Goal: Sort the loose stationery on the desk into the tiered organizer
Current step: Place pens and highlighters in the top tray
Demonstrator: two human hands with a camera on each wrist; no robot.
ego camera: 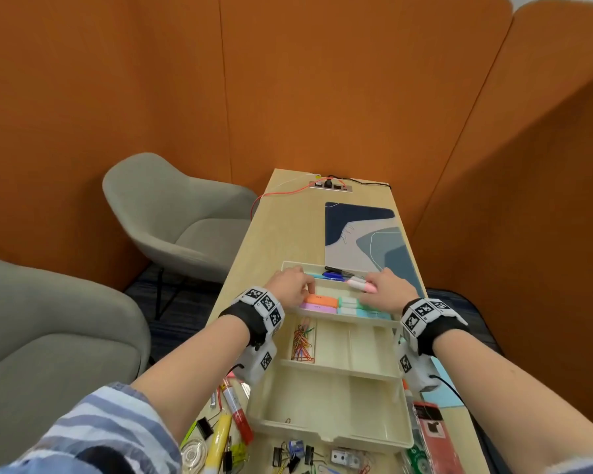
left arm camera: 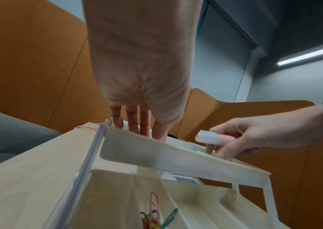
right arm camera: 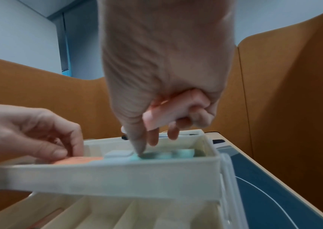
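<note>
Both hands in the organizer's [ego camera: 336,436] upper tier

Our right hand [ego camera: 386,289] grips a pink highlighter [ego camera: 362,284] — our left hand [ego camera: 288,285], fingers loose, touches the orange highlighter [ego camera: 320,300].

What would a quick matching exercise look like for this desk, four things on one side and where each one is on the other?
Things:
1. pink highlighter
2. coloured paper clips
3. orange highlighter
4. black binder clip

Places:
A. loose on the desk, left of the organizer
B. middle tier, left slot
C. held in the right hand
D. upper tier, by the left hand

Pairs: 1-C, 2-B, 3-D, 4-A
</note>
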